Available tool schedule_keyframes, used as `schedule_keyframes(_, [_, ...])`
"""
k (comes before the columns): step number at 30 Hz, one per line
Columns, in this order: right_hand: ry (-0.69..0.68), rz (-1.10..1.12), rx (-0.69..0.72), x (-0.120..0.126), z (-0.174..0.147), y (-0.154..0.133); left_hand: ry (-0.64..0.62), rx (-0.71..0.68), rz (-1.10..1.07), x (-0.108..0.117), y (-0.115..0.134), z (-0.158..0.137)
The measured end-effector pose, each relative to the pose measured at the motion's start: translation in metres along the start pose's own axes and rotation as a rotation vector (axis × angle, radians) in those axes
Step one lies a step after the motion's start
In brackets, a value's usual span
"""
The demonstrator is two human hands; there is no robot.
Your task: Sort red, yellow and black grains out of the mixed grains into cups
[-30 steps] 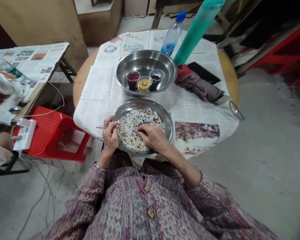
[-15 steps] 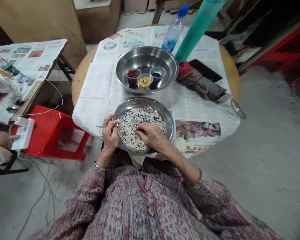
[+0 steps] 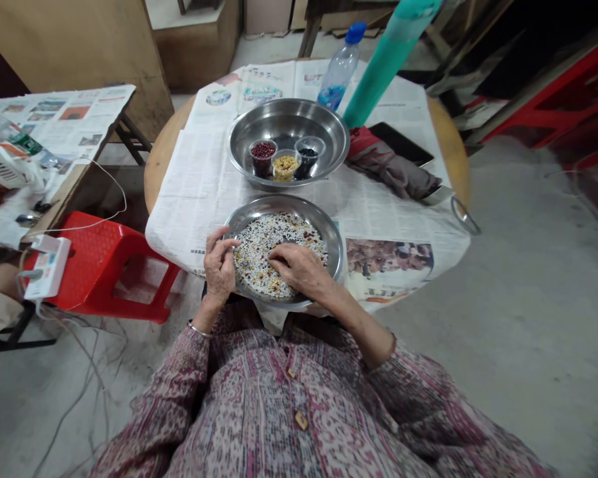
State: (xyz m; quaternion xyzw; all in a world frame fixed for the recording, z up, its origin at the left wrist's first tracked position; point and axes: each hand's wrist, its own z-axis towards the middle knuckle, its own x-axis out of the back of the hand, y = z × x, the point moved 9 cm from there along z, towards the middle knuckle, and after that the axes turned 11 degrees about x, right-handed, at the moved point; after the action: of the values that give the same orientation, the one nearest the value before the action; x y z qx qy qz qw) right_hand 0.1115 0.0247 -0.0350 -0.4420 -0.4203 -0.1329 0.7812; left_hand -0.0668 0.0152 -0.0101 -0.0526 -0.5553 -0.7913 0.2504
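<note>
A shallow steel dish [image 3: 335, 249] holds white rice grains mixed with dark, red and yellow grains or beans [image 3: 259, 242]. My left hand [image 3: 220, 269] rests at the dish's left rim, its fingers apart and loosely bent. Over the mix, right of its middle, my right hand [image 3: 301, 269] has its thumb and fingertips pinched together; what lies between them is too small to make out. Beyond the dish stands a deeper steel bowl [image 3: 289, 111]. Inside it are clear cups of red beans [image 3: 262, 151], yellow grains [image 3: 284, 163] and black beans [image 3: 307, 154].
Newspaper [image 3: 189, 199] covers the round table. Behind the bowl stand a blue-capped bottle [image 3: 339, 70] and a tall teal bottle or tube [image 3: 386, 66]. A folded grey-red umbrella [image 3: 393, 166] and a dark phone or tablet [image 3: 401, 143] lie right. A red stool [image 3: 109, 259] holds a power strip [image 3: 48, 265].
The view has shifted slightly, so the table and bowls sit a little lower and more to the left. Both hands keep nearly the same places at the dish.
</note>
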Motion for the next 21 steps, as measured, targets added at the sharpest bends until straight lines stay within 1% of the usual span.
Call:
schedule_keyframes(7, [0.033, 0.002, 0.03, 0.002, 0.0, -0.002, 0.001, -0.001, 0.005, 0.0, 0.0, -0.001])
schedule_keyframes(12, [-0.01, -0.055, 0.026, 0.002, 0.001, -0.006, 0.001, 0.009, 0.007, 0.001, 0.0, -0.001])
schedule_keyframes(17, [0.052, -0.152, -0.051, 0.02, -0.006, -0.004, -0.022, 0.018, 0.011, -0.001, -0.001, 0.0])
schedule_keyframes(19, [0.02, -0.136, -0.019, 0.023, -0.008, -0.009, -0.022, 0.024, 0.003, 0.0, -0.001, 0.0])
schedule_keyframes(21, [-0.07, -0.124, 0.033, 0.018, -0.011, -0.016, -0.017, 0.029, -0.004, 0.0, -0.001, 0.0])
